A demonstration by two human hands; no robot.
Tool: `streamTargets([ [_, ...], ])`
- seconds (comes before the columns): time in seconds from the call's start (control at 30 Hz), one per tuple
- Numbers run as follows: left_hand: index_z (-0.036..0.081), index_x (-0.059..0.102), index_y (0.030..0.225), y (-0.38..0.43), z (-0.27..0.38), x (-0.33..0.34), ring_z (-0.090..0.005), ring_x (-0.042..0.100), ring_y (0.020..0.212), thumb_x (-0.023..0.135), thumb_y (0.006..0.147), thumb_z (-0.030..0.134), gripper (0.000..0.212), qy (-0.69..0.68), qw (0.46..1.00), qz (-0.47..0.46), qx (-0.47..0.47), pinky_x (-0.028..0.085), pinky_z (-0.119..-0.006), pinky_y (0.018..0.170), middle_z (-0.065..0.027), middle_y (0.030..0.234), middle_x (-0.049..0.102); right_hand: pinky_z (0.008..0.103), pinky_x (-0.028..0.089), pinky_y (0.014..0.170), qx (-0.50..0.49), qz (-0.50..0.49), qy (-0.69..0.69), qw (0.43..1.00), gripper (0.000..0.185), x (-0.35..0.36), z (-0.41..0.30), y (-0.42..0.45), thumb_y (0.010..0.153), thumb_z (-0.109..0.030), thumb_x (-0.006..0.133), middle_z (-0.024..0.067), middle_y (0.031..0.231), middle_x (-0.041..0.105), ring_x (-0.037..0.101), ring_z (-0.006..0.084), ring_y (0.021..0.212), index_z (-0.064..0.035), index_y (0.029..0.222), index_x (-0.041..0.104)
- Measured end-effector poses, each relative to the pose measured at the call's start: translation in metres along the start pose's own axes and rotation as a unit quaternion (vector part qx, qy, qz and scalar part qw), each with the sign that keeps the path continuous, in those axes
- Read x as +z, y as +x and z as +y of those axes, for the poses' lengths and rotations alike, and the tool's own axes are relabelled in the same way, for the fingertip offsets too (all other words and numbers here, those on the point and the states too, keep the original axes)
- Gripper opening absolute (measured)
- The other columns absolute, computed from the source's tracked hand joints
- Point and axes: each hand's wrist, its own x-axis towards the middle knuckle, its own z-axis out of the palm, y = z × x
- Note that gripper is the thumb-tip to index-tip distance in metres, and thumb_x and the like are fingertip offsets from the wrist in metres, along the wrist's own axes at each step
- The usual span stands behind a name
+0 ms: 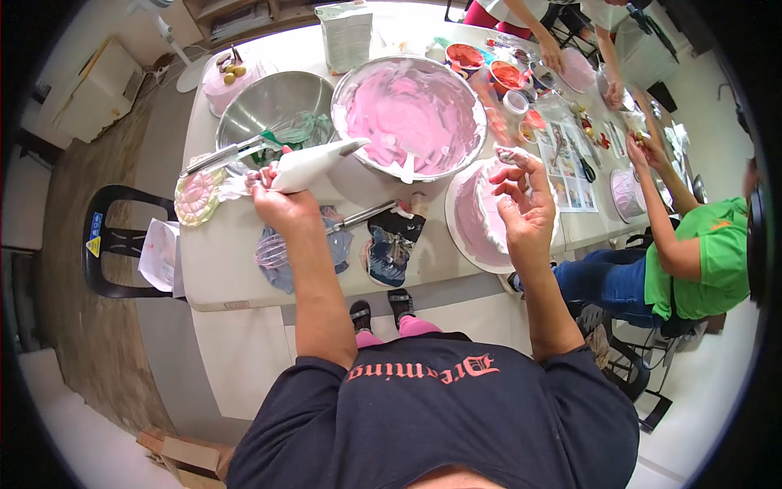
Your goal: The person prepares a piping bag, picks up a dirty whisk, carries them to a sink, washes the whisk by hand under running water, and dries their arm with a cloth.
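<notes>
My left hand (286,198) grips a white piping bag (314,162), its tip pointing right over the near rim of a steel bowl of pink cream (403,110). Over a pink cake (473,211) my right hand (522,198) is raised, fingers apart and curled, with white cream on the fingertips. White piped cream runs along the cake's edge, and the cake rests on a round white board (455,239). A white spatula (408,168) leans on the bowl's near rim. Behind my left hand stands a second steel bowl (263,101) with green-smeared plastic inside.
A whisk (360,215) lies across a blue-grey cloth (284,278), beside a dark patterned cloth (394,244). At left sits a decorated pink cake (226,85). Printed picture sheets (568,165) and scissors (583,162) lie rightward. A person in green (696,257) works at right; another person's hands (553,55) work at the back.
</notes>
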Motion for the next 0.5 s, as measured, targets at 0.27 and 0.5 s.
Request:
streamTargets([
  [0.27, 0.008, 0.037, 0.081, -0.007, -0.001, 0.012, -0.0143, 0.04, 0.064, 0.036, 0.093, 0.016, 0.014, 0.069, 0.988, -0.054, 0.129, 0.046, -0.049, 0.087, -0.0018, 0.067, 0.036, 0.0261, 0.043, 0.075, -0.028, -0.038, -0.036, 0.998, 0.053, -0.011, 0.022, 0.007, 0.066, 0.014, 0.044, 0.0069, 0.096, 0.048, 0.052, 0.0142, 0.089, -0.0041, 0.116, 0.049],
  [0.5, 0.008, 0.037, 0.086, -0.022, 0.004, 0.026, -0.0139, 0.038, 0.065, 0.038, 0.093, 0.016, 0.011, 0.154, 0.961, -0.07, 0.219, 0.048, -0.046, 0.083, -0.0017, 0.069, 0.035, 0.0257, 0.043, 0.075, -0.019, -0.047, -0.03, 0.998, 0.055, -0.025, 0.025, 0.009, 0.066, 0.015, 0.043, 0.0068, 0.096, 0.047, 0.052, 0.0138, 0.089, -0.0039, 0.116, 0.049],
])
